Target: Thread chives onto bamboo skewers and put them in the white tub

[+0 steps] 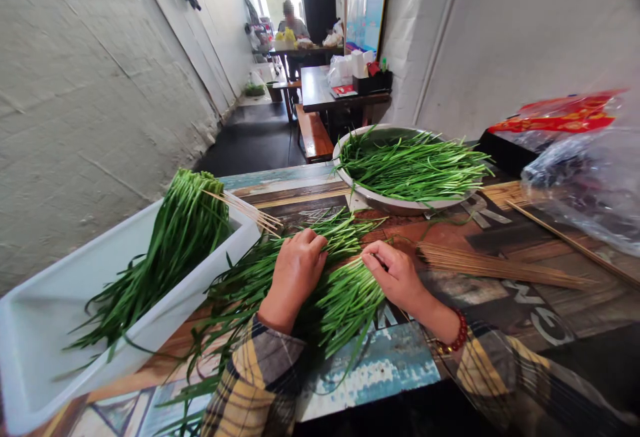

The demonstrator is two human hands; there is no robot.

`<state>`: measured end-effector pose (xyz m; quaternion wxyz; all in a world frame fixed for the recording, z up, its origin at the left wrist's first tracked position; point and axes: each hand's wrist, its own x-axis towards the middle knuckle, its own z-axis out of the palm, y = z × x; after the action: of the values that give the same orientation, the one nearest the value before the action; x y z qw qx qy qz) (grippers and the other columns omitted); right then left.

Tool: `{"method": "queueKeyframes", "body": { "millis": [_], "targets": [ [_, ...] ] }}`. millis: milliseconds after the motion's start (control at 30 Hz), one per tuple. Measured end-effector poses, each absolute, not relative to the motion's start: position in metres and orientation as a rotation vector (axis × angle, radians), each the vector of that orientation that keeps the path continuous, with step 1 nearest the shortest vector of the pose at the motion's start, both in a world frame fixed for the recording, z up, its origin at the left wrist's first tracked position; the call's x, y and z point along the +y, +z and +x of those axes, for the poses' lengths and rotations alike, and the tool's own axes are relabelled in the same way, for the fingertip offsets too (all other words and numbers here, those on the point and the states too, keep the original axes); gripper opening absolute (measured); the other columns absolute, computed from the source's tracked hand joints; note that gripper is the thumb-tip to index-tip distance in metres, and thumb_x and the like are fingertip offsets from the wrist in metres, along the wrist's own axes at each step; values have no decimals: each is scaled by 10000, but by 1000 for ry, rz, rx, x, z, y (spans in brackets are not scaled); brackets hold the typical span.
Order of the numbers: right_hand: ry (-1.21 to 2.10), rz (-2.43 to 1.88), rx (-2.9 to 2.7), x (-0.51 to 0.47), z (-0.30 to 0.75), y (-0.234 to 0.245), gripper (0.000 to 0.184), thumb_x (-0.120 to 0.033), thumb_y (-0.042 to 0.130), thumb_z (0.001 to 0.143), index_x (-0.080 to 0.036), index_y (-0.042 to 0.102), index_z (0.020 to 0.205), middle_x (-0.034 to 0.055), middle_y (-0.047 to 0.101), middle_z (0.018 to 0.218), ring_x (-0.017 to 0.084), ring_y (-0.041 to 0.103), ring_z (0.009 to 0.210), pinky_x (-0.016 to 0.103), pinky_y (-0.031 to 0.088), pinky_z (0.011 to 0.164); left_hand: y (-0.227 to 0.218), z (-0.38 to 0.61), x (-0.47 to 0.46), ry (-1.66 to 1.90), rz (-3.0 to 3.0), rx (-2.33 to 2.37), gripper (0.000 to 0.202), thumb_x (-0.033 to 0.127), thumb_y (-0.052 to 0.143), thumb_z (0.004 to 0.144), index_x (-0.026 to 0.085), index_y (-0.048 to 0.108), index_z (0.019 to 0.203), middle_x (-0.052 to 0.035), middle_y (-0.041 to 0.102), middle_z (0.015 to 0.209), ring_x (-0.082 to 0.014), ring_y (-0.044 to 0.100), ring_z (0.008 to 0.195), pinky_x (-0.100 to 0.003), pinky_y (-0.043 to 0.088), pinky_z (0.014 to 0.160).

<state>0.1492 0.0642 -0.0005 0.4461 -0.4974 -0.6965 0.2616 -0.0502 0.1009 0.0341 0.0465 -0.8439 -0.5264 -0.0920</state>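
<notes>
Green garlic chives point(350, 297) lie in a loose pile across the table in front of me, their pale cut ends toward the right. My left hand point(300, 273) rests on the pile with its fingers curled round some of the chives; the fingertips are partly hidden. My right hand point(397, 273) pinches the pale ends of the chives between thumb and fingers, and a red bead bracelet point(457, 330) circles its wrist. To its right lies a bundle of thin wooden skewers point(500, 265). Left of my hands, chives threaded on skewers point(243, 210) hang over a white tray's rim point(210, 277).
A metal basin point(395, 205) heaped with chives point(415, 163) stands at the table's far edge. At right are a plastic bag point(590, 177), a red packet point(560, 117) and a long stick point(570, 240). A person point(294, 23) sits at a farther table.
</notes>
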Motion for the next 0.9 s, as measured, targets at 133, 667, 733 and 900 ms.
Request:
{"method": "queueKeyframes", "body": {
  "millis": [133,667,733,900],
  "targets": [
    [638,-1241,-1725,64,149,0,201,-313,470,924,-189,589,820,-2,619,686,126,554,613,227,389,586,34,-50,102,-222,-2623,-1592,118,219,542,886,194,647,839,-56,620,905,-205,571,851,-310,399,724],
    [644,-1245,-1721,64,149,0,210,-309,468,926,-180,586,809,-10,596,677,118,546,611,218,382,590,27,-49,104,-493,-2527,-1738,173,165,440,937,158,598,868,-65,624,856,-201,573,814,-304,422,737],
    [643,-1244,-1723,64,149,0,212,-310,468,926,-180,585,806,-12,588,671,118,542,608,217,381,587,26,-49,104,-546,-2547,-1775,172,163,431,939,158,591,877,-57,629,828,-197,575,780,-302,429,722],
    [635,-1255,-1725,64,148,1,213,-312,465,925,-181,586,809,-13,586,669,118,535,598,218,376,577,22,-50,102,-797,-2644,-1706,171,154,488,911,147,609,1031,-77,638,934,-204,589,883,-306,453,786]
  ]
}}
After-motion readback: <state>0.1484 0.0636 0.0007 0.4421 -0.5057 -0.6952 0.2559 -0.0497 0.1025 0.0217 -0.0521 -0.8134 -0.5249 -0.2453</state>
